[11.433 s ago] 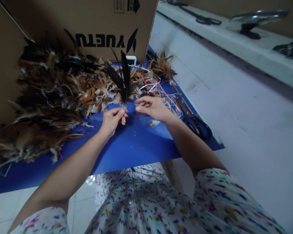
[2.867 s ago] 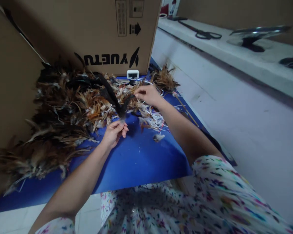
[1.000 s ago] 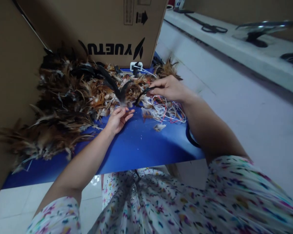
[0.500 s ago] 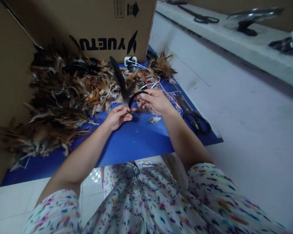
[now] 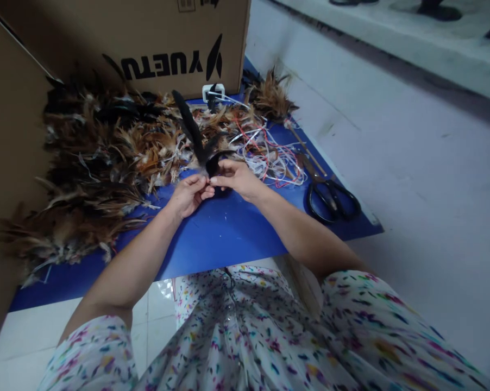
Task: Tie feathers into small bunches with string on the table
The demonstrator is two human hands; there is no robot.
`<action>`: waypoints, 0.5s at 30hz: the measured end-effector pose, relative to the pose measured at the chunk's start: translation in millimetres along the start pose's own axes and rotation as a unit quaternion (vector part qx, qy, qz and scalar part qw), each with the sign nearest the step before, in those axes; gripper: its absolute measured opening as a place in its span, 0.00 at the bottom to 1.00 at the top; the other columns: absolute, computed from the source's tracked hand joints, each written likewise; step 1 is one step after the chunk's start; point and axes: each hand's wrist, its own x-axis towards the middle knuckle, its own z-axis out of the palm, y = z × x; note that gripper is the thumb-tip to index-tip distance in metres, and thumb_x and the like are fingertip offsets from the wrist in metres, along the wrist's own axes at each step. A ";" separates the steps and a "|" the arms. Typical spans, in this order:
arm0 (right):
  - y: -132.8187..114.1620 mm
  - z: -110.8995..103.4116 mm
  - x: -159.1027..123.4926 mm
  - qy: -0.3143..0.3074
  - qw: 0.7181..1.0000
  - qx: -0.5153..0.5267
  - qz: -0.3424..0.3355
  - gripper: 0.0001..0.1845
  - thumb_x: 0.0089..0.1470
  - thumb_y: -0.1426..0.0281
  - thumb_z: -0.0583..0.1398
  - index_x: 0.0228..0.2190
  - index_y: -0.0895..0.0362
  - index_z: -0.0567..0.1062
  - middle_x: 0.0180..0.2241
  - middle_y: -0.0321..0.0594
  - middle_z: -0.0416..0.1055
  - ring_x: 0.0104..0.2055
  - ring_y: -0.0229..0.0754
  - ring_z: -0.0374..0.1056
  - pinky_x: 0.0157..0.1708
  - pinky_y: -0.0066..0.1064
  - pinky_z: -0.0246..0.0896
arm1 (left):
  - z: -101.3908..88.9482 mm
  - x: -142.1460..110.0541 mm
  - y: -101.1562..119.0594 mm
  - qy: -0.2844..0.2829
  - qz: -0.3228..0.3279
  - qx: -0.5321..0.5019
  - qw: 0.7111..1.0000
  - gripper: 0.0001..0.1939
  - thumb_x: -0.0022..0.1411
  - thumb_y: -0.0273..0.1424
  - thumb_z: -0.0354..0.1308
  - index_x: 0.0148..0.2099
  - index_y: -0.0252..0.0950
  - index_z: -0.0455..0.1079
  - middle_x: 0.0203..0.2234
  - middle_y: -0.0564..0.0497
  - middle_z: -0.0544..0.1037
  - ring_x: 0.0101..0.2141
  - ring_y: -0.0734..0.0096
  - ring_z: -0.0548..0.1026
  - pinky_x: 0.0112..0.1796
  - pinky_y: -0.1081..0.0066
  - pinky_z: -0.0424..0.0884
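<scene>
Cardboard box (image 5: 147, 24) at back of blue table (image 5: 245, 233), YUETU print upside down. More cardboard (image 5: 14, 141) on left. Small white gadget (image 5: 205, 91) near box front, partly hidden by something dark. Black-handled scissors (image 5: 331, 202) near table's right edge, thin stick (image 5: 308, 152) by blades. Pale wall (image 5: 416, 179) on right, ledge (image 5: 387, 41) above with dark items (image 5: 440, 12), cut off by frame. Light tiled floor (image 5: 29, 331) below.

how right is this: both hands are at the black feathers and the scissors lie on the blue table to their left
Wrong side: in the head view, the scissors lie on the blue table to the right of the left hand and right hand, both at the black feathers.
</scene>
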 end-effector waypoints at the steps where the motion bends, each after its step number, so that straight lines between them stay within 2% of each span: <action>1: 1.0 1.3 -0.1 -0.002 1.000 -0.014 -0.012 0.17 0.38 0.66 0.73 0.30 0.58 0.76 0.27 0.32 0.74 0.27 0.32 0.68 0.24 0.24 0.62 | -0.3 0.0 -0.4 -0.001 -0.001 -0.001 1.000 0.09 0.64 0.21 0.61 0.29 0.30 0.73 0.19 0.51 0.76 0.20 0.78 0.76 0.26 0.80 0.76; 5: -1.8 2.8 -1.2 0.032 0.998 -0.031 -0.032 0.21 0.39 0.55 0.73 0.23 0.59 0.76 0.22 0.35 0.72 0.25 0.33 0.66 0.26 0.26 0.61 | -1.8 -0.4 -1.4 -0.023 0.004 0.003 1.000 0.08 0.63 0.22 0.62 0.30 0.29 0.74 0.25 0.49 0.80 0.22 0.79 0.77 0.27 0.80 0.76; 8: -5.6 -1.5 -0.6 0.071 0.997 -0.017 -0.026 0.25 0.38 0.50 0.73 0.23 0.58 0.75 0.20 0.34 0.72 0.23 0.32 0.65 0.24 0.27 0.60 | -2.4 -1.2 -1.3 -0.031 0.005 0.004 0.999 0.08 0.64 0.23 0.62 0.30 0.29 0.74 0.28 0.47 0.81 0.22 0.80 0.77 0.26 0.80 0.76; 11: -7.2 -5.5 1.0 0.100 0.995 0.000 -0.019 0.27 0.36 0.48 0.73 0.24 0.58 0.74 0.20 0.33 0.73 0.21 0.32 0.65 0.21 0.26 0.58 | -2.4 -1.4 -1.0 -0.032 0.006 0.000 0.999 0.08 0.63 0.23 0.63 0.30 0.28 0.74 0.26 0.48 0.81 0.22 0.80 0.76 0.26 0.81 0.76; 15: -6.8 -3.6 1.4 0.090 0.995 0.023 -0.025 0.29 0.33 0.48 0.74 0.27 0.58 0.74 0.23 0.35 0.76 0.25 0.35 0.72 0.24 0.26 0.65 | -2.9 -0.7 -1.2 -0.031 0.006 0.004 1.000 0.07 0.61 0.24 0.65 0.30 0.28 0.74 0.25 0.49 0.80 0.21 0.81 0.75 0.25 0.81 0.75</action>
